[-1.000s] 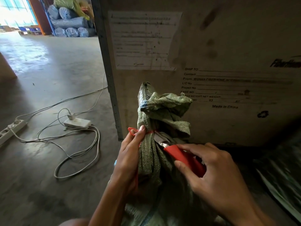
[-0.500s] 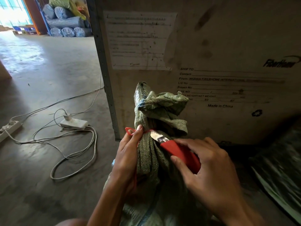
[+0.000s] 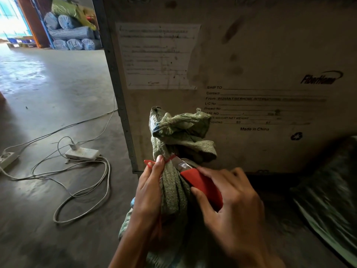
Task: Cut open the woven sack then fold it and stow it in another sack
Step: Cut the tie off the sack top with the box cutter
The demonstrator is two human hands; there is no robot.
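A green woven sack stands upright in front of me, its neck bunched and bound with a thin red tie. My left hand clasps the neck from the left, thumb pressed on the tie. My right hand holds a red-handled utility knife. Its short metal blade points up-left and touches the tie at the neck. The lower body of the sack is hidden behind my arms.
A large printed crate rises right behind the sack. White power strips and looping cables lie on the concrete floor at left. Another dark green sack lies at right. Rolled bundles are stacked far back left.
The blade has slid up along the neck and now meets the red tie. Both hands keep their grips; the view shifted slightly.
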